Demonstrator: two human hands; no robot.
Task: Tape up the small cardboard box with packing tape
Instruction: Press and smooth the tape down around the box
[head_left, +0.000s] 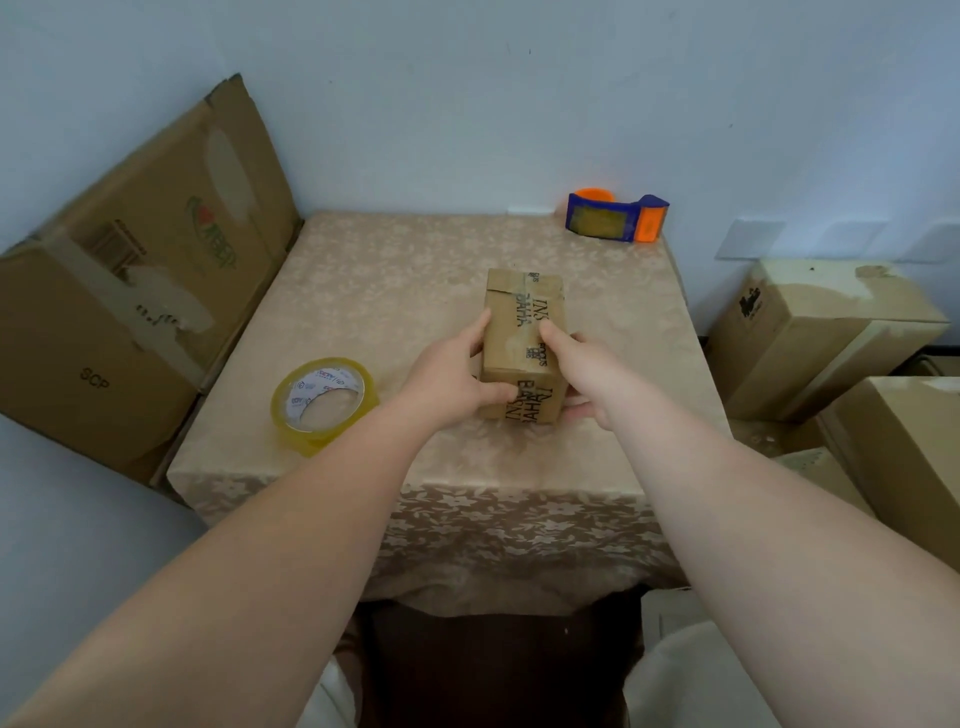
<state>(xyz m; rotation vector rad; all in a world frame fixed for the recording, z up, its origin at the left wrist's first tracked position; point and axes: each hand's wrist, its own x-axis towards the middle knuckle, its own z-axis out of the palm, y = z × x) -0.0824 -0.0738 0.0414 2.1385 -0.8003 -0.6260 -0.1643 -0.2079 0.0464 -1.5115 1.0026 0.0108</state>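
Note:
A small brown cardboard box (524, 317) with black print lies on the table (395, 291), its long side pointing away from me. My left hand (452, 371) grips its near left side, thumb across the near face. My right hand (584, 371) holds the near right side, thumb resting on the top. A roll of clear yellowish packing tape (323, 402) lies flat on the table, left of my left hand and apart from it. A blue and orange tape dispenser (618, 217) stands at the far right corner of the table.
The table wears a beige flowered cloth and stands against a pale wall. A large flattened carton (135, 280) leans at the left. Closed cartons (810, 332) are stacked at the right, close to the table's right edge.

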